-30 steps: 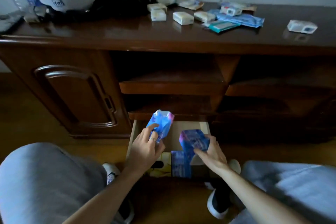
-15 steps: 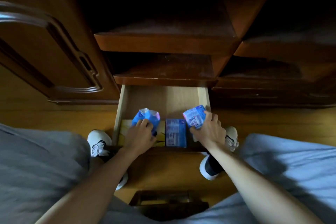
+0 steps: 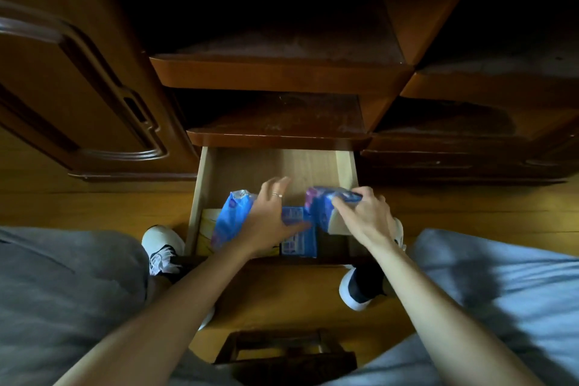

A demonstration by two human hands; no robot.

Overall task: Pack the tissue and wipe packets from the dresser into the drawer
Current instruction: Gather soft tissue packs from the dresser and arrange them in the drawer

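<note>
The light wooden drawer (image 3: 200, 194) is pulled out at the foot of the dark dresser. A blue soft packet (image 3: 230, 218) stands at its left, beside my left hand (image 3: 271, 215), whose fingers are spread above the drawer while the thumb lies across a flat blue packet (image 3: 297, 241) in the middle. My right hand (image 3: 365, 216) grips a blue and purple packet (image 3: 324, 207) at the drawer's right side, tilted. A yellow item (image 3: 206, 229) lies under the soft packet. The dresser top is out of view.
Two open shelves (image 3: 275, 72) sit above the drawer, and a closed cabinet door (image 3: 72, 94) is to the left. My knees in grey trousers and white shoes (image 3: 161, 247) flank the drawer. A dark wooden stool (image 3: 288, 354) is beneath me on the yellow floor.
My left hand has let go of the soft blue packet and spread its fingers to the right of it. My right hand has tilted its packet lower into the drawer.
</note>
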